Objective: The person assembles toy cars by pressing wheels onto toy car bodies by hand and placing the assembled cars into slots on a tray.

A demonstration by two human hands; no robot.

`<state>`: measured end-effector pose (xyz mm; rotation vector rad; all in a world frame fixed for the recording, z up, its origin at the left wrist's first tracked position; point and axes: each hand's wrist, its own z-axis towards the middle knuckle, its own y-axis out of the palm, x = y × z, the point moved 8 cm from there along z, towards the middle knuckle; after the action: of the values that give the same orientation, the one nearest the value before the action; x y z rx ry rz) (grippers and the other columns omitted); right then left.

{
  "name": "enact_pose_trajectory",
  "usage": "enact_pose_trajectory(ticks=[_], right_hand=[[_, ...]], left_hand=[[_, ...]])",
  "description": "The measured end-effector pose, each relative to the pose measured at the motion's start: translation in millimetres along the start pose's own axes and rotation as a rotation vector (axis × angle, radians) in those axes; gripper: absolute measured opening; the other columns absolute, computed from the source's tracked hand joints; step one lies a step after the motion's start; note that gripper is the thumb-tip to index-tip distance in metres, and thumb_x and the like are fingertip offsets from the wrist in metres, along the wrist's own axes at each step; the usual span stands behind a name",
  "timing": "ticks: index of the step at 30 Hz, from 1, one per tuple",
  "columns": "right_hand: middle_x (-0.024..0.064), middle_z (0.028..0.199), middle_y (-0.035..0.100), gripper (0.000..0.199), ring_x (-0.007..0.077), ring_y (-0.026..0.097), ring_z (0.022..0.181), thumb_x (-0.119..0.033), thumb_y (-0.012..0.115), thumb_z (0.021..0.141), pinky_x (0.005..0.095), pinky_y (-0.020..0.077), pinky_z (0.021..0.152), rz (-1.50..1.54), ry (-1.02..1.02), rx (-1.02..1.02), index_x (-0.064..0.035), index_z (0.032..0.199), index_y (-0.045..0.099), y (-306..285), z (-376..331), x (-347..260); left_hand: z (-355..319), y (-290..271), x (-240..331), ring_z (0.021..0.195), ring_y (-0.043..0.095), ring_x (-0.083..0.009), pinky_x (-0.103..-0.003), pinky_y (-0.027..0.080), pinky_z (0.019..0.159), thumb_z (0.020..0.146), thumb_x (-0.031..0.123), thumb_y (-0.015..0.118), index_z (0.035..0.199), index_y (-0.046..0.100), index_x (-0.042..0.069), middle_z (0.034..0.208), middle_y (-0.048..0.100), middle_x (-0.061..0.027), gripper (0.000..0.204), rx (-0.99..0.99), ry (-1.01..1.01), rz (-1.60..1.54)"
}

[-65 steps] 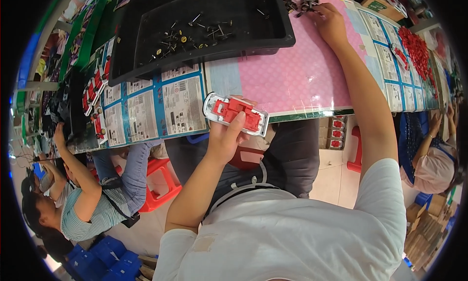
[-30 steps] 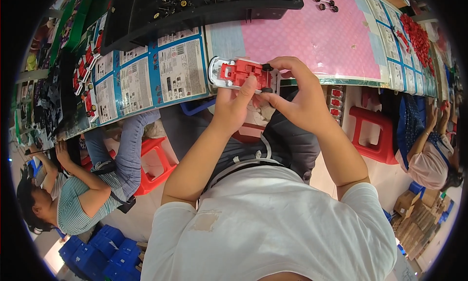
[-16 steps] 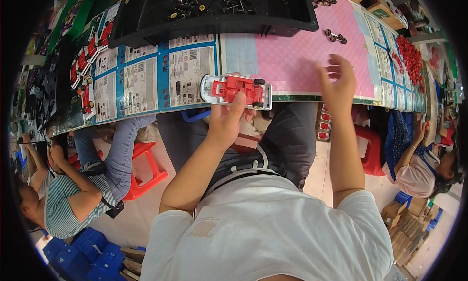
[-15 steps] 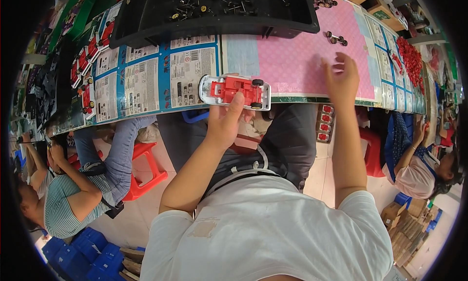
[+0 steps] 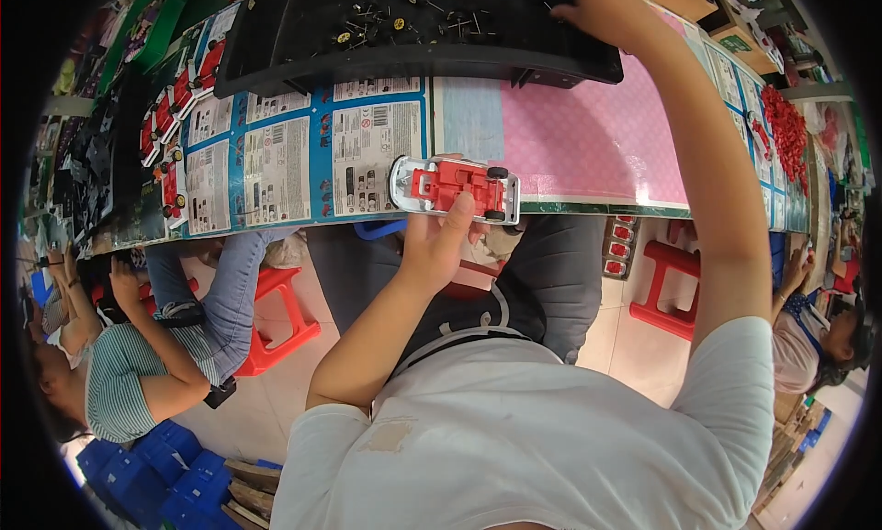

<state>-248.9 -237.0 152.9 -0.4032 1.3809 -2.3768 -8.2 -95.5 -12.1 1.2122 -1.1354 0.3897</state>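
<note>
Reaching farther than half a second ago, the right hand (image 5: 602, 6) is being stretched into the black plastic tray (image 5: 276, 43), fingers hidden. Red-and-white toy car chassis (image 5: 455, 188) is being pinched by left hand (image 5: 441, 241) at the desk (image 5: 588, 144) edge; a slackened grip could drop it.

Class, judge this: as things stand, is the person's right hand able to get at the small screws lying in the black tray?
Probably yes. The right hand already reaches over the black tray at its far right, and the screws lie uncovered in it, with nothing between. The left hand holds the red toy car.
</note>
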Motion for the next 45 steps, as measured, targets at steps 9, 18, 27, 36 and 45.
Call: enact_pose_trajectory(ticks=[9, 18, 27, 36, 45], right_hand=[[0.0097, 0.096, 0.073, 0.034, 0.0252, 0.070, 0.087, -0.018, 0.078, 0.079, 0.0373, 0.0544, 0.079, 0.126, 0.278, -0.328, -0.0052, 0.109, 0.070, 59.2, 10.3, -6.9], [0.0179, 0.105, 0.066, 0.050, 0.0320, 0.066, 0.090, -0.013, 0.084, 0.070, 0.0357, 0.0537, 0.083, 0.794, 0.408, -0.046, 0.0030, 0.113, 0.063, -1.1, -83.9, -194.8], [0.0167, 0.106, 0.066, 0.054, 0.0303, 0.066, 0.094, -0.013, 0.084, 0.071, 0.0360, 0.0534, 0.086, 0.862, 0.424, -0.194, 0.0011, 0.118, 0.062, 3.2, -113.7, -206.0], [0.0137, 0.116, 0.066, 0.053, 0.0244, 0.065, 0.098, -0.018, 0.082, 0.077, 0.0342, 0.0517, 0.088, 0.883, 0.559, -0.038, 0.0000, 0.121, 0.061, -9.7, -130.9, -191.8], [0.0251, 0.127, 0.057, 0.066, 0.0356, 0.059, 0.114, -0.037, 0.081, 0.080, 0.0422, 0.0484, 0.096, -0.069, 0.981, 0.303, 0.0016, 0.128, 0.057, -21.0, -260.9, 40.4]], left_hand=[[-2.5, -3.4, -3.3, 0.079, 0.059, -0.0109, -0.024, 0.046, 0.062, 0.101, 0.028, 0.059, 0.139, 0.039, 0.005, 0.112, 0.061, -0.0078, 0.049, 0.000, -0.042, -0.004], [-10.8, 27.2, 1.6, 0.096, 0.064, -0.0136, -0.030, 0.053, 0.084, 0.090, -0.001, 0.066, 0.117, 0.058, 0.000, 0.110, 0.065, -0.0048, 0.029, -0.050, 0.193, 0.157], [-41.5, 15.8, -38.9, 0.069, 0.062, -0.0097, -0.025, 0.051, 0.058, 0.087, -0.005, 0.062, 0.107, 0.059, 0.002, 0.084, 0.064, -0.0039, 0.022, -0.076, -0.183, 0.197], [-41.4, 25.5, -33.6, 0.068, 0.058, -0.0061, -0.021, 0.046, 0.054, 0.093, 0.009, 0.066, 0.118, 0.053, 0.005, 0.092, 0.064, -0.0019, 0.027, -0.142, -0.131, 0.102], [-46.8, -90.1, 64.1, 0.119, 0.061, -0.0279, -0.045, 0.050, 0.101, 0.104, 0.027, 0.052, 0.137, 0.042, 0.000, 0.130, 0.059, -0.0166, 0.045, 0.060, 0.119, 0.130]])
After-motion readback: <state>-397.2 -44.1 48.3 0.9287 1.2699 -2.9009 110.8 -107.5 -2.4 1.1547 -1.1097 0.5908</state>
